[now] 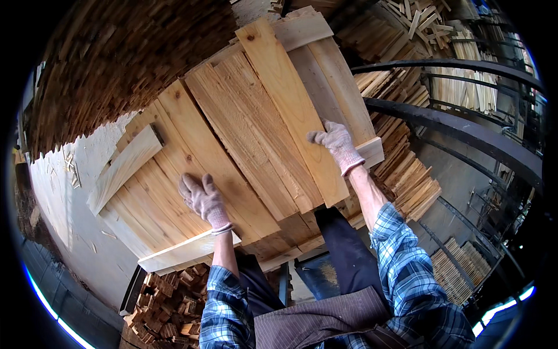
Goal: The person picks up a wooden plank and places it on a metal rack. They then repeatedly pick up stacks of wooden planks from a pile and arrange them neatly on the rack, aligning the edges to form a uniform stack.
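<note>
Left hand (pixel 203 198), gloved, lies flat and spread on the lower boards of the wooden panel (pixel 232 145), fingers unclenched, pressing down rather than gripping anything. Right hand (pixel 336 144), gloved too, rests open on the long top plank (pixel 293 107), palm down near that plank's nearer end, with nothing closed inside it. Both hands look placed to steady the wood and keep the boards lined up against each other, I'd judge, since the planks sit side by side with their edges touching.

That top plank lies over the others, its long axis running from the near right, by the right hand, up and away to the far left. The boards beneath run the same way. A short crosspiece (pixel 125 168) lies across the panel at its left edge, and a pale strip (pixel 186 253) runs along the near edge just below the left wrist. The whole panel sits right in front of the person, above the apron and checked sleeves.

Stacks of thin wood strips (pixel 407 186) crowd the right side, beside dark curved metal rails (pixel 465 131). Small offcuts (pixel 174 308) are heaped down at lower left.
</note>
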Demonstrator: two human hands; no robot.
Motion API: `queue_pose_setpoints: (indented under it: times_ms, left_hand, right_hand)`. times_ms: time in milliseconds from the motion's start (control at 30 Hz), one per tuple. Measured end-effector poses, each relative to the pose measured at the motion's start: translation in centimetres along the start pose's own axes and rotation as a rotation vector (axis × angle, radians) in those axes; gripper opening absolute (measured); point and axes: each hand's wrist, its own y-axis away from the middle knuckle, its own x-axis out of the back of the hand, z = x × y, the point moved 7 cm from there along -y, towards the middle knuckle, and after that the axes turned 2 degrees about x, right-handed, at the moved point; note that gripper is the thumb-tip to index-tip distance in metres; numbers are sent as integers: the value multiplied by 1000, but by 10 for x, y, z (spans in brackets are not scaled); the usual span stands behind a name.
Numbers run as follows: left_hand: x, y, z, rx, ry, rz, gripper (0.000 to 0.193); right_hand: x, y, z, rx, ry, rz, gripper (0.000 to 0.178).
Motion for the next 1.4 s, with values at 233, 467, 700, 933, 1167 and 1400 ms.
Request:
queue_pose_setpoints:
  times_ms: [233,467,700,933,1167,1400]
  left_hand:
    - [-35,9,-12,-54,-293,118,87]
    - [-34,15,-14,-30,-312,108,85]
    - [-32,17,1,-55,-308,91,83]
    - [-21,11,-12,57,-330,-112,87]
    - [112,62,-63,67,587,-251,84]
    - [193,252,-292,840,1069,136,76]
  right_hand:
    - [-7,29,-134,-121,760,24,96]
    - [3,20,-127,-193,823,16,129]
    - [33,-4,-88,14,877,38,94]
    - [40,14,-133,159,899,85,72]
    - [17,106,-152,396,670,-230,68]
    - [-216,257,-294,442,799,-875,77]
